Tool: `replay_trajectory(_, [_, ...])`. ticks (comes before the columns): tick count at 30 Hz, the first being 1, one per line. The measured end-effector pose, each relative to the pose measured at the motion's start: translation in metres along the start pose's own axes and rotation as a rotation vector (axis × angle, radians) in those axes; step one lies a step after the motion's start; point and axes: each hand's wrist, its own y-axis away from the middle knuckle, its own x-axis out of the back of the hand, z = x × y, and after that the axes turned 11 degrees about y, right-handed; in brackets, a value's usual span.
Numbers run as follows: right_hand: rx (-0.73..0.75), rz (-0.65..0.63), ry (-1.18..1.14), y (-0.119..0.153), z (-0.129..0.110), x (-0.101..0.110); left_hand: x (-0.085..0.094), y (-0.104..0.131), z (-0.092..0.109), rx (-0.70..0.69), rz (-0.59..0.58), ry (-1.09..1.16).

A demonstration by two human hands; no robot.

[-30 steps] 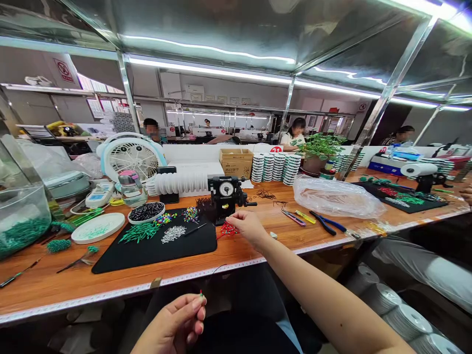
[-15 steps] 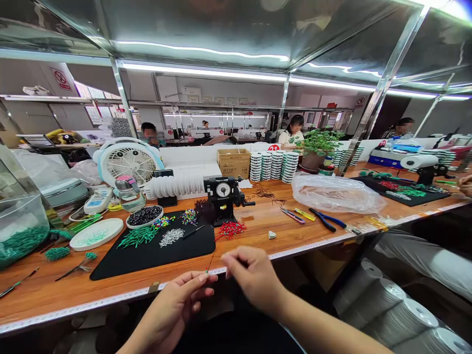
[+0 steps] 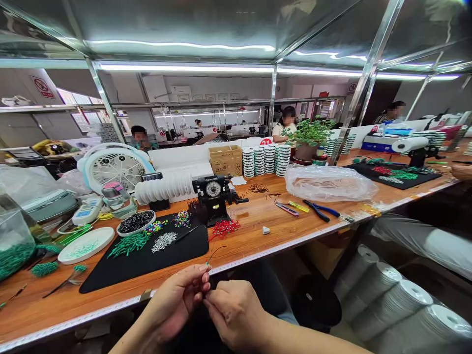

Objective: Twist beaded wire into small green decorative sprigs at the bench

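Note:
In front of the table edge my left hand (image 3: 180, 300) pinches a thin dark line (image 3: 213, 251), with tiny red and green bits near the fingertips. The line's free end curves up and right over the table. My right hand (image 3: 236, 309) is closed just beside and below the left fingertips; whatever is in it is hidden. Beyond the hands lies a black mat (image 3: 129, 263) with green pieces (image 3: 131, 244), small silvery pieces (image 3: 164, 241) and coloured beads (image 3: 182, 219). A pile of red beaded pieces (image 3: 224, 228) lies at the mat's right edge.
A black hand-cranked counter (image 3: 214, 196) stands behind the mat, near a dish of black pieces (image 3: 135, 223) and a white plate (image 3: 86, 245). Pliers (image 3: 320, 211), cutters (image 3: 286, 209) and a plastic bag (image 3: 330, 183) lie to the right. Several people sit farther off.
My right hand has come down from above the table edge to beside the left fingertips. The line, earlier stretched toward the right hand, now curves loose at its upper end. The view has shifted slightly.

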Motion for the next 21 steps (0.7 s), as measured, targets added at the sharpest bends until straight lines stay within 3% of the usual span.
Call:
replay_trajectory(2, [-0.018,-0.024,-0.104,0.000,0.001,0.002,0.003,-0.003,0.004,0.011,-0.054,0.021])
replay_trajectory(4, [-0.163,-0.054,-0.314,-0.004,0.005,0.003,0.005,-0.005,0.009,0.014,-0.110,0.035])
replay_trajectory(8, [-0.786,-0.101,-0.988,-0.029,0.019,-0.001,0.004,-0.008,0.017,0.021,-0.215,0.019])
replay_trajectory(10, [-0.940,-0.036,-1.239,-0.044,0.026,-0.003,0.002,-0.009,0.017,0.021,-0.237,0.000])
replay_trajectory(12, [-0.959,0.084,-1.306,-0.056,0.029,-0.004,0.000,-0.009,0.016,0.014,-0.226,0.000])
replay_trajectory(15, [-0.929,0.199,-1.215,-0.062,0.029,-0.003,0.000,-0.009,0.014,-0.002,-0.198,0.022])
replay_trajectory(21, [-0.864,0.258,-1.014,-0.060,0.027,0.005,0.004,-0.011,0.011,-0.004,-0.199,0.042])
